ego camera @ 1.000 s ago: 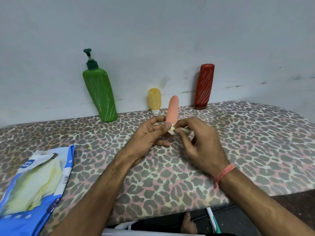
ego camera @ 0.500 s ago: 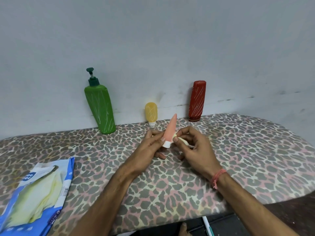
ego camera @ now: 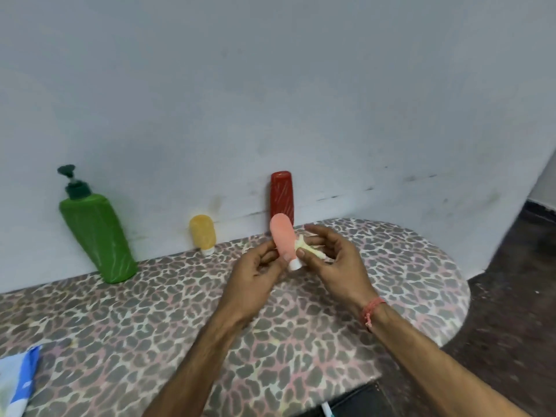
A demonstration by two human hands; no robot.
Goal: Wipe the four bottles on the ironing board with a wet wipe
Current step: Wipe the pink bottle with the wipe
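A small pink bottle (ego camera: pixel 282 237) with a white cap pointing down is held above the leopard-print ironing board (ego camera: pixel 150 326). My left hand (ego camera: pixel 255 275) grips its lower part. My right hand (ego camera: pixel 331 263) pinches a crumpled pale wet wipe (ego camera: pixel 307 246) against the bottle's right side. A green pump bottle (ego camera: pixel 96 236) leans on the wall at the left. A small yellow bottle (ego camera: pixel 202 233) stands cap down in the middle. A red bottle (ego camera: pixel 282 194) stands behind the pink one, partly hidden by it.
A blue wet wipe pack (ego camera: pixel 16 383) lies at the board's near left edge, mostly cut off. The grey wall runs right behind the bottles. The board's rounded end is at the right, with dark floor (ego camera: pixel 511 296) beyond it.
The view has swung right and up. The pink bottle has been lifted and turned, now showing its broad side. The wipe has moved up from the cap to the bottle's side.
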